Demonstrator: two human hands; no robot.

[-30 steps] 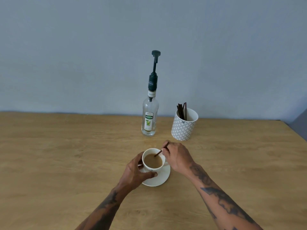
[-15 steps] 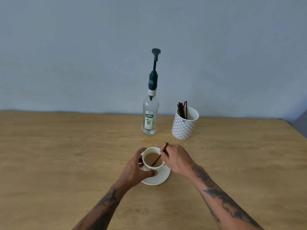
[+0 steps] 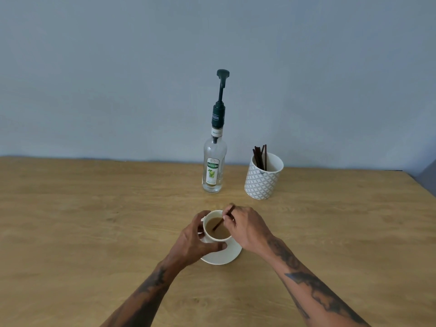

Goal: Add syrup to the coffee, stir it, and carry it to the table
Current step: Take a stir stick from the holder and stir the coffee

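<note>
A white cup of milky coffee (image 3: 218,228) stands on a white saucer (image 3: 224,256) in the middle of the wooden table (image 3: 94,220). My left hand (image 3: 192,240) wraps around the cup's left side, thumb resting at the saucer. My right hand (image 3: 247,228) pinches a thin dark stirrer (image 3: 221,219) whose lower end dips into the coffee. Behind the cup stands a clear syrup bottle (image 3: 214,166) with a dark green pump on top.
A white patterned holder (image 3: 263,180) with several dark stirrers stands to the right of the bottle. A pale blue wall runs along the table's far edge. The table's right edge shows at the far right.
The stirrer's tip has swung inside the cup, from the right side toward the middle-left. My left hand has kept its hold on the cup.
</note>
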